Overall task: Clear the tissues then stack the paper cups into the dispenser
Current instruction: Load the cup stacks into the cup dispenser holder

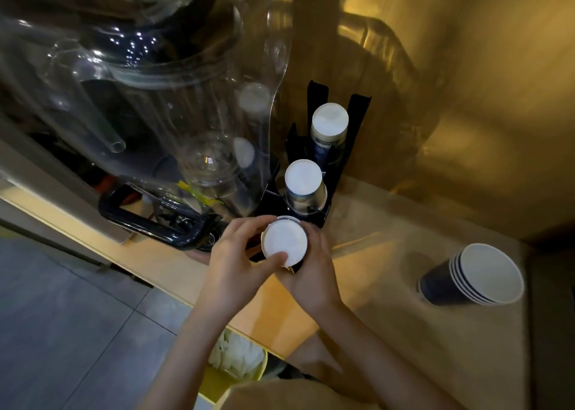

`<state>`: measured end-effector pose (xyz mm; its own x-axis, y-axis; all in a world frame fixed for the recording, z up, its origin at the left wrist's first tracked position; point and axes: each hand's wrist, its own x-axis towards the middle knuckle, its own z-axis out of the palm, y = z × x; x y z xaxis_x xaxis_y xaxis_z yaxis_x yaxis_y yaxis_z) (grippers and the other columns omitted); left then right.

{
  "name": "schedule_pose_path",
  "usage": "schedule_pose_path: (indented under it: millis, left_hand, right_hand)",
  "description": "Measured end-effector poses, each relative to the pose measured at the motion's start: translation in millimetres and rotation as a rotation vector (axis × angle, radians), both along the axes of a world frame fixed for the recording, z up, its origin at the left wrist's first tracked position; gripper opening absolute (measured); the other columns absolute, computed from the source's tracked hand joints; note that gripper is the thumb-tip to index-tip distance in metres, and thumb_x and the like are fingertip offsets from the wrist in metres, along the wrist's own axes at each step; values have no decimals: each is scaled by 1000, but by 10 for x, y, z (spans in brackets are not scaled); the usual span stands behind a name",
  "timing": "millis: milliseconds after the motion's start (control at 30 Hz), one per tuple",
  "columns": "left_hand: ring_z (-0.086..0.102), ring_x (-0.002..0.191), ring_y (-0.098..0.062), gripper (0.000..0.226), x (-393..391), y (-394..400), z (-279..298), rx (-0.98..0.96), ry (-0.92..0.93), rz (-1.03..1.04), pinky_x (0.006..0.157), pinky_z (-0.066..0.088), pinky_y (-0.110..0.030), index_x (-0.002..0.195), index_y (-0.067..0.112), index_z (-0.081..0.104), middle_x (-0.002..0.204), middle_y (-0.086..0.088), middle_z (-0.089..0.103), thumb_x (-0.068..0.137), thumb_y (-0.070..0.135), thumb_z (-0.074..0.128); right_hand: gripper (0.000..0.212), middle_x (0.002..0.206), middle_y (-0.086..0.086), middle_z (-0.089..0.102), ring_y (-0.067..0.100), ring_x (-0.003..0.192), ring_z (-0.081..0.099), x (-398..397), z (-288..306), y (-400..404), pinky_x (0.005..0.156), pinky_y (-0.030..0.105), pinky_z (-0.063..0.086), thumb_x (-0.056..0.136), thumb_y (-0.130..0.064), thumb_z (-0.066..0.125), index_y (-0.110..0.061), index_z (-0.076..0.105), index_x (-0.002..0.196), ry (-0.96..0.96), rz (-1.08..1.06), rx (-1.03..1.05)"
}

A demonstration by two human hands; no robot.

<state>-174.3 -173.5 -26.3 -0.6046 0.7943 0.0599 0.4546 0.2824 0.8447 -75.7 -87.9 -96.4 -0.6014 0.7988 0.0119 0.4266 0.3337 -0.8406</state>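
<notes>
Left hand: the left hand was curled around an upside-down stack of paper cups, with its thumb pressed on the white bottom.
Right hand: the right hand was wrapped around the other side of the same stack, fingers closed on it.
Where the cups were: the held stack sat over the front slot of the black cup dispenser. The middle slot and the back slot each already had cups in them, bottoms up.
More cups: a short stack of blue cups lay tipped on its side on the counter, well apart to the right.
Tissues: white tissues seemed to lie in the yellow bin below the counter.
How to do it well: I think the stack should go straight down, kept upright, pushed gently so no cup bends.
Edges and room: the big clear water jug stood just beside the dispenser on the left, so that side was tight. The right side of the counter had open room. The counter edge was close under the wrists.
</notes>
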Motion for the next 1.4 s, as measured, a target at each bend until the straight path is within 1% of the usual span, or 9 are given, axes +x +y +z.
schedule_pose_path:
  millis: [133, 300, 433, 600, 800, 967, 1133, 1267, 1400]
  left_hand:
    - [53, 91, 1, 52, -5, 77, -81, -9, 169, -84, 78, 37, 2, 116, 22, 58, 105, 14, 53, 70, 2, 71]
    - [57, 111, -28, 54, -22, 269, -220, -174, 280, -117, 91, 46, -33, 128, 10, 50, 126, -11, 57, 76, -2, 58]
    - [49, 121, -28, 68, -18, 395, -313, -395, 323, -167, 97, 41, -34, 140, 8, 31, 137, -12, 47, 81, 20, 63]
    - [55, 113, -31, 69, 29, 430, -330, -398, 373, -99, 89, 45, -38, 136, 8, 37, 128, -13, 53, 77, 23, 68]
    - [58, 106, -35, 59, 49, 426, -312, -390, 369, -85, 81, 46, -41, 124, 6, 46, 119, -15, 57, 72, 19, 72]
    - [56, 102, -35, 59, 105, 487, -136, -377, 395, -102, 78, 46, -41, 111, 3, 45, 109, -17, 56, 68, 28, 77]
    - [60, 88, -29, 38, 403, 576, 177, -166, 524, -105, 67, 53, -43, 100, 10, 58, 97, -10, 63, 69, 27, 73]
    - [61, 71, -22, 16, 761, 809, 266, -42, 505, -237, 57, 52, -37, 83, 14, 61, 78, -2, 65, 75, 27, 66]
    - [60, 76, -18, 11, 1126, 1134, 83, -45, 519, -406, 56, 42, -27, 86, 18, 60, 85, 0, 63, 81, 28, 59]
  right_hand:
    - [84, 133, 1, 39, 16, 120, 45, -8, -27, -9, 86, 23, 43, 65, -30, 77, -18, 33, 135, -81, -48, -7]
    - [74, 127, -3, 42, 8, 113, 44, -26, -7, -59, 81, 11, 36, 68, -25, 76, -24, 37, 131, -16, -78, 21]
    - [61, 122, 0, 45, 13, 112, 45, -24, 13, -77, 78, 18, 41, 71, -15, 69, -22, 41, 124, 27, -81, 36]
    - [64, 120, 2, 46, 19, 115, 45, 0, 61, -20, 82, 36, 53, 69, -11, 71, -18, 41, 125, -9, -2, 28]
    - [73, 130, 2, 45, 18, 120, 43, 160, 248, 189, 95, 28, 41, 71, -25, 71, -20, 34, 134, -157, 254, 17]
    - [35, 115, 2, 58, 20, 105, 56, 435, 592, 462, 86, 34, 48, 86, -30, 58, -19, 53, 119, -291, 397, 83]
    - [20, 96, 5, 66, 26, 88, 61, 857, 846, 677, 71, 36, 48, 90, -34, 47, -17, 56, 98, -434, 189, 453]
    - [25, 95, 4, 68, 26, 89, 61, 1306, 948, 866, 71, 38, 50, 90, -36, 46, -17, 59, 99, -513, -23, 470]
    - [19, 87, 11, 68, 29, 81, 62, 1921, 901, 941, 67, 37, 49, 89, -22, 49, -11, 63, 94, -438, -322, 483]
